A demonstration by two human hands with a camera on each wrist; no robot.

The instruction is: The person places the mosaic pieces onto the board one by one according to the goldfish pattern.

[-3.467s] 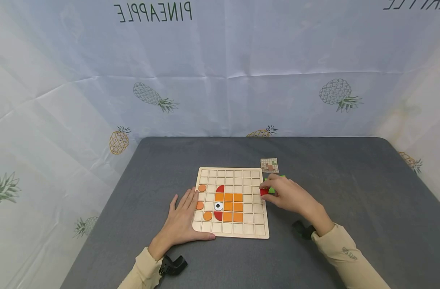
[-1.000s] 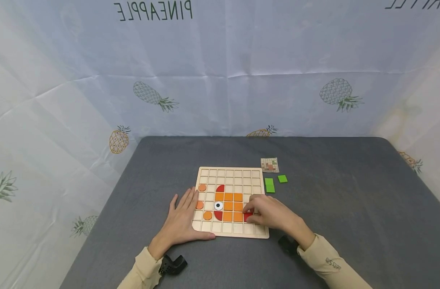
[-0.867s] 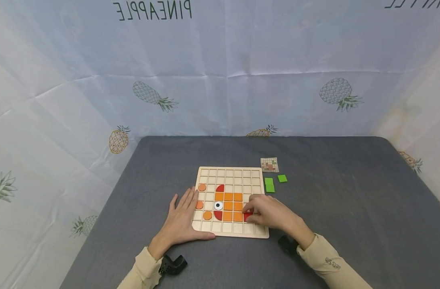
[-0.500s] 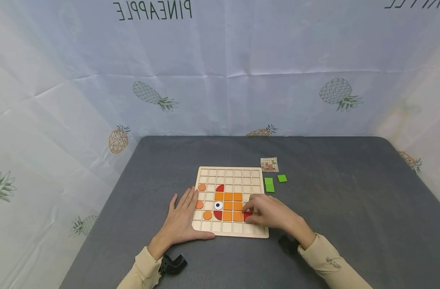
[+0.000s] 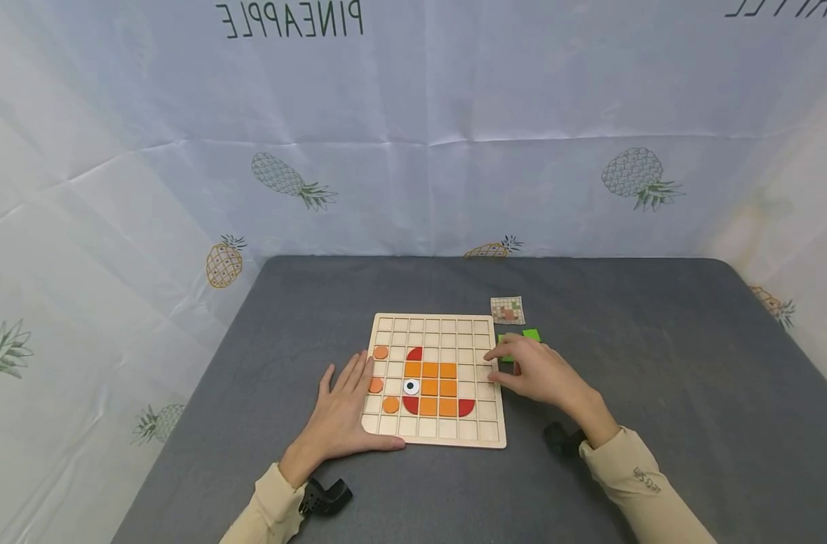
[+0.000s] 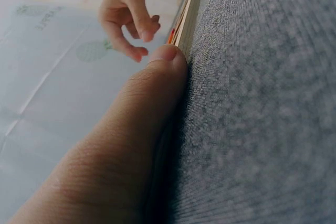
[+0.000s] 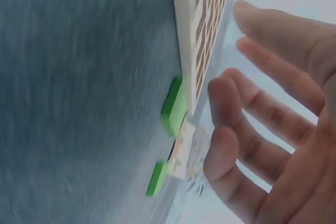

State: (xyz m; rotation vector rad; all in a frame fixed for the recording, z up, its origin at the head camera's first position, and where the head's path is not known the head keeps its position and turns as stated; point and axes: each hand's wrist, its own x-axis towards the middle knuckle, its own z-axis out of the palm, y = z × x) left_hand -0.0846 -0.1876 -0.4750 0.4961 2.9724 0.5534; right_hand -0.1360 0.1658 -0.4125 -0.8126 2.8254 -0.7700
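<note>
Grey table [image 5: 658, 340]: R grip [image 5: 538, 372] loose, empty, over green tiles [image 5: 507, 341] beside board [image 5: 481, 434].

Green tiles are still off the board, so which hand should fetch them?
Right hand: it hovers open over the green tiles beside the board. Left hand lies flat on the board's far edge.

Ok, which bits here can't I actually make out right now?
- Green pieces, head view: partly hidden under the right hand; contact unclear.
- Pattern card, head view: too small to read; blurred in the right wrist view.
- Board, left wrist view: only its edge shows behind the left hand.
</note>
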